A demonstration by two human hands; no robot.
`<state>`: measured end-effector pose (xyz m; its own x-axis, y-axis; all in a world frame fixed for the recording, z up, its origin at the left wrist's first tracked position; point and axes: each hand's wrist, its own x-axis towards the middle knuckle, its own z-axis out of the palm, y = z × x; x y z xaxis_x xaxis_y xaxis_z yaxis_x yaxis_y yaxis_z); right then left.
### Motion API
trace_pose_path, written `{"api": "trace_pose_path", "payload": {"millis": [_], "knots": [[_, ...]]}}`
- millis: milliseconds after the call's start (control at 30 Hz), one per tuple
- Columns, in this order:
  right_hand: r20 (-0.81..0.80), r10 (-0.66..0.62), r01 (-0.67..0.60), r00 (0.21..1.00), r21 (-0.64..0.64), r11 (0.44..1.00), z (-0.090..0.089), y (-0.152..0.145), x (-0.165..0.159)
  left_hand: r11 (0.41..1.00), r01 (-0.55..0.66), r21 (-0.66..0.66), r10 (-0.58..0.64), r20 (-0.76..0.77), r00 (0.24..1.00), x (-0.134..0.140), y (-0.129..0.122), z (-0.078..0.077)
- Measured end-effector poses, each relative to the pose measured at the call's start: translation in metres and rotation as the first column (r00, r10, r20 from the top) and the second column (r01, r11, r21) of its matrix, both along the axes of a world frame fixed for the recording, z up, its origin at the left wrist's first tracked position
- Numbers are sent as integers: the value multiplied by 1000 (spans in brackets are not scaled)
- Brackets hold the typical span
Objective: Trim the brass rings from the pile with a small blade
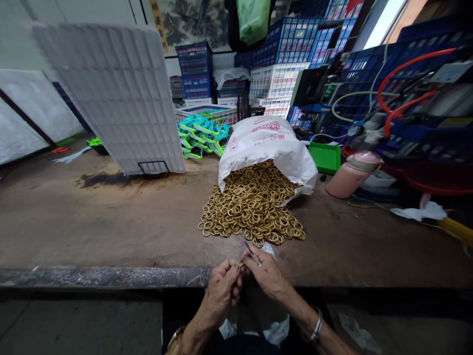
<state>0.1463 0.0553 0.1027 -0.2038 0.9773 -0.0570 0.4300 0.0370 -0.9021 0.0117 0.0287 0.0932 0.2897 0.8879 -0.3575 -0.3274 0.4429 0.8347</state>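
Note:
At the table's front edge, my left hand (223, 285) is closed, its thumb and finger pinching a gold-coloured ring (242, 265). Close beside it, my right hand (269, 276) grips a slim, pointed metal tool (253, 253), whose dark tip sticks out toward the pile. The right fingertips meet the ring, though whether they also hold it I cannot tell. Just beyond both hands lies a heap of gold-coloured rings (251, 212). They spill from the open mouth of a white sack (258, 138) with red print, lying on its side.
A pale ribbed panel (114, 98) stands upright on the wooden table (111, 227) at left. Green and blue plastic parts (203, 133) lie behind. To the right are a pink bottle (353, 175), a green tray (325, 157) and a red hose (388, 84). Stacked crates (281, 79) fill the back.

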Motion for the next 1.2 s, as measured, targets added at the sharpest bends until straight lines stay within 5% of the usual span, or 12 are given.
{"api": "trace_pose_path", "payload": {"millis": [100, 300, 700, 967, 1200], "knots": [[191, -42, 25, 981, 93, 995, -4, -2, 3, 1000, -21, -8, 21, 41, 999, 1, 0, 4], [442, 94, -176, 892, 147, 973, -3, -14, 3, 997, -72, -10, 72, 13, 997, 1, 2, 6], [563, 107, -227, 819, 148, 963, -8, -14, -3, 995, -71, 72, 79, -106, 991, -1, 2, 1], [717, -103, -69, 689, 206, 976, -19, 4, 17, 1000, 0, -10, 0, 34, 999, -3, -13, 11], [742, -209, -8, 637, 277, 961, -4, 25, 11, 991, -86, -101, 106, 209, 972, -5, -7, 6]]}}
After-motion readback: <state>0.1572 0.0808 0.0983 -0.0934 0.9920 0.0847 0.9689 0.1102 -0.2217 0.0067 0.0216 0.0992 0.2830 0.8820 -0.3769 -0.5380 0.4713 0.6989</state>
